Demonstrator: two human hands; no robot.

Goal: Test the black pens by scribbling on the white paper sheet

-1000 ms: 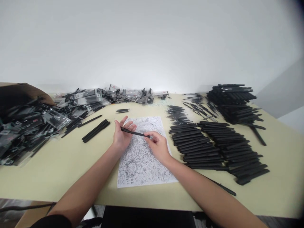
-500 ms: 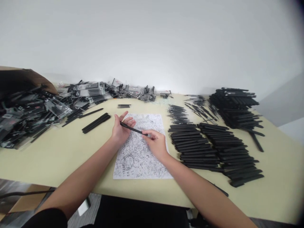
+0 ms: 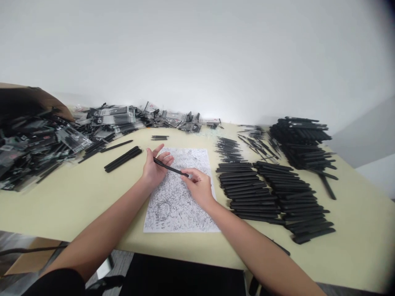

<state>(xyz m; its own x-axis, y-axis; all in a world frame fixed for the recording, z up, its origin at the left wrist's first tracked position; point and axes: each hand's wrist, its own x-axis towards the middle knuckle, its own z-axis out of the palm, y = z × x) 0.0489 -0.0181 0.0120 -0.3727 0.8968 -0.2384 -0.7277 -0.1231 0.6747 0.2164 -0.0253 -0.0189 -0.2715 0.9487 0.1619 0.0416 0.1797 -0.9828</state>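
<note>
- The worktop is a pale cream table (image 3: 77,197) pushed against a plain white wall (image 3: 197,53). A grey floor shows under its near edge.
- The left hand (image 3: 154,166) has its fingers loosely spread. Thumb and forefinger pinch the far end of one slim black pen (image 3: 170,168).
- The right hand (image 3: 197,187) is curled, and its fingertips nip the near end of the same pen. Both hands grasp it, and it slants between them just above the table.
- Directly under the grip lies one white sheet of paper covered in black scribbles (image 3: 179,205), flat on the table.
- Just left of the left hand sits a small bundle of loose black pens (image 3: 123,158), perhaps four or five; I cannot count them exactly. One more single black pen (image 3: 116,145) lies just beyond them.
- Beyond the grip, near the wall, lie a few short black sticks (image 3: 159,137).
- To the right of the right hand run two long rows of black pens (image 3: 253,189), laid side by side and too many to count.
- Farther right and back stands one tall stack of black pens (image 3: 304,139), with a scatter of thin black refills (image 3: 256,142) between it and the rows.
- Well to the left of the grip spreads a heap of clear plastic pen packets (image 3: 37,148), spilling from one brown cardboard box (image 3: 46,98).
</note>
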